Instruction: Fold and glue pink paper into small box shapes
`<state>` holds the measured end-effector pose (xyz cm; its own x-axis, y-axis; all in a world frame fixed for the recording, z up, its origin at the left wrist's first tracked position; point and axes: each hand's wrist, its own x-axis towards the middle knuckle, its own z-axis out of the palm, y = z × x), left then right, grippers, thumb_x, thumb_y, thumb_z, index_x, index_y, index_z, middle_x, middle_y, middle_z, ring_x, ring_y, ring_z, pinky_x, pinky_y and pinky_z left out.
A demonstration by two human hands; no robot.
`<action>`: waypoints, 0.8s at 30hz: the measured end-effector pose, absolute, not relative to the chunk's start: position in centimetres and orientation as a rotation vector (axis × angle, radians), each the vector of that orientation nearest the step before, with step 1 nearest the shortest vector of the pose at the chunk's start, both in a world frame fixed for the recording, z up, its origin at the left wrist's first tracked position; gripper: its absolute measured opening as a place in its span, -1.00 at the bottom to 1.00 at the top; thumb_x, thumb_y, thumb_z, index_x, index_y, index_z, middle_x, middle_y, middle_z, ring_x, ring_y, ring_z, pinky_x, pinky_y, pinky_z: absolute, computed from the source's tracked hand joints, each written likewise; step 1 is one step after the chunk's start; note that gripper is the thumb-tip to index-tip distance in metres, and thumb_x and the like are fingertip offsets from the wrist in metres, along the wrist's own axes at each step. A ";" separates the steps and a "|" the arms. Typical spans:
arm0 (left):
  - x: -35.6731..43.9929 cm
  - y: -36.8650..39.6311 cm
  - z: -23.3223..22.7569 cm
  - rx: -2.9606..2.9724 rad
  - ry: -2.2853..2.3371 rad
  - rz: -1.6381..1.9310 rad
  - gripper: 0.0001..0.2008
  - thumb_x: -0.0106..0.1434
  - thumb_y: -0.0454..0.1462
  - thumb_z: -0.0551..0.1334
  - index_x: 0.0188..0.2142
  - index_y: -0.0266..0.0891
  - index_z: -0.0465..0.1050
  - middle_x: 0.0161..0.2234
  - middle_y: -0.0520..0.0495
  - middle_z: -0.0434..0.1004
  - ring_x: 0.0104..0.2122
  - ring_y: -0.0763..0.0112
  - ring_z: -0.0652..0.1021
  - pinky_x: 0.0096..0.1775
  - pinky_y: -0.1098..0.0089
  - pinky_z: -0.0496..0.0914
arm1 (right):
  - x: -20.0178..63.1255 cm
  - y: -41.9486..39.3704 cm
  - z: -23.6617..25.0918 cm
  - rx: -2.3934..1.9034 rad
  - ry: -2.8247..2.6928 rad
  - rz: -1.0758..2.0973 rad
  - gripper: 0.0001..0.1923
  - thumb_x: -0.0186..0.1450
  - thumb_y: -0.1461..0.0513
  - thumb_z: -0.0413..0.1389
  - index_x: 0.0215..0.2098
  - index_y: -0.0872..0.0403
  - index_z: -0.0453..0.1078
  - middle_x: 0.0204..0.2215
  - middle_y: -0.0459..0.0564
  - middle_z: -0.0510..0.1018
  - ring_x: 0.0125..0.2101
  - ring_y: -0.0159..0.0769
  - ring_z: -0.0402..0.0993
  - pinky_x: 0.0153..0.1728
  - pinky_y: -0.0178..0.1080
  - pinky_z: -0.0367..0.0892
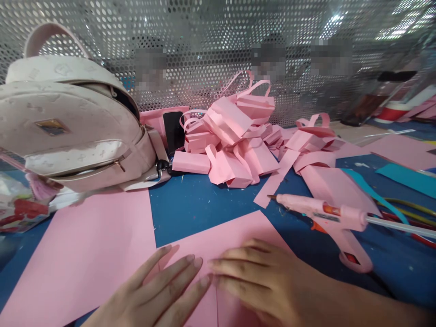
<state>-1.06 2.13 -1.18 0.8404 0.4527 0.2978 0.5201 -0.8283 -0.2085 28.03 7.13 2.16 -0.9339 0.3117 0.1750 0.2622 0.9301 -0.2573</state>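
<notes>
A pink paper sheet [218, 236] lies on the blue table [190, 204] right in front of me. My left hand [160, 290] rests flat on its near part, fingers spread and pointing right. My right hand [262, 281] lies flat on the same sheet, fingers pointing left, fingertips nearly meeting those of the left hand. Neither hand grips anything. A pink glue gun [327, 218] lies on the table to the right of my right hand, nozzle pointing left.
A larger pink sheet [81, 254] lies at the left. A pale pink backpack [71, 127] stands at the far left. A heap of folded pink paper bags [235, 136] sits at the back, before a perforated metal screen [211, 41]. Teal paper [405, 177] lies at the right.
</notes>
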 end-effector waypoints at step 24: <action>-0.7 2.4 -2.0 -2.726 -0.821 -0.747 -0.77 0.44 -0.28 0.20 0.02 -0.20 0.56 -0.13 0.07 0.68 0.03 0.40 0.58 0.39 0.15 0.09 | 28.2 6.3 -0.1 -0.574 -2.534 0.220 -0.74 0.36 0.40 0.01 -0.47 0.10 0.37 -0.59 -0.14 0.41 -0.52 -0.37 0.23 -0.46 -0.24 0.13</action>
<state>-0.71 2.37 -1.97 0.7183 0.4614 0.5207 0.5615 -0.8264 -0.0424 28.17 6.26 -0.13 -0.7704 0.4413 0.4602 0.3553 0.8965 -0.2648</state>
